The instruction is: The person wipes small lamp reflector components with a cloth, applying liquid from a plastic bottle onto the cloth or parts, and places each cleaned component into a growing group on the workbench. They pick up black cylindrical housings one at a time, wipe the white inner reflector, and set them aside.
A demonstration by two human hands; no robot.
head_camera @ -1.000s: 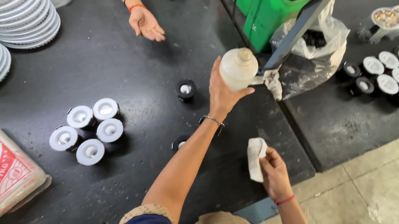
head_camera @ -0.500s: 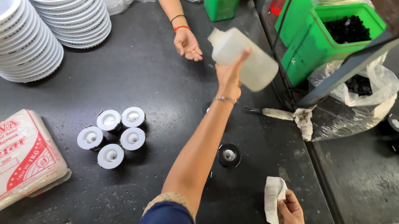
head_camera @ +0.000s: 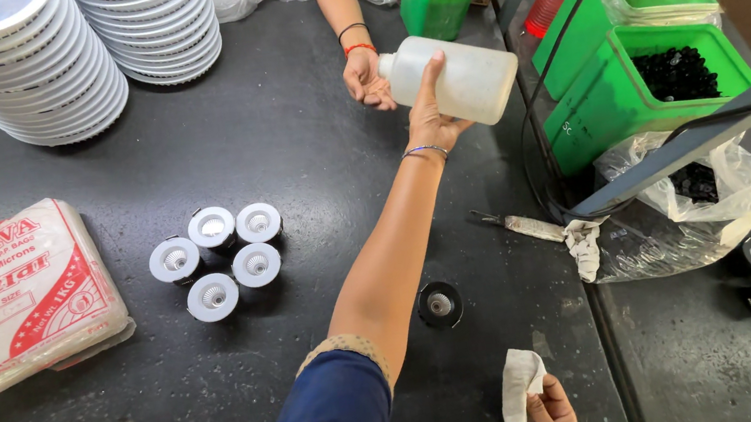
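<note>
Left hand (head_camera: pixel 426 117) is stretched out over the far side of the dark counter (head_camera: pixel 291 154), fingers wrapped around a translucent white plastic bottle (head_camera: pixel 460 79) lying on its side in the air, cap end toward another person's hand (head_camera: pixel 366 77). That other hand, with a black and a red band at the wrist, sits open right at the bottle's cap, touching or nearly so. Down at the near edge, right hand (head_camera: pixel 549 415) has its fingers pinched shut on a crumpled white cloth (head_camera: pixel 518 390). Just beyond it, a single small black round fitting (head_camera: pixel 439 304) stands alone on the counter. Left of the arm, five white round fittings (head_camera: pixel 217 256) cluster together. At the left edge lies a red-and-white packet of plastic bags (head_camera: pixel 14 292). Far left corner: stacks of white round rings (head_camera: pixel 37 62). Right of the bottle, green plastic bins (head_camera: pixel 639 80), one holding black parts.
</note>
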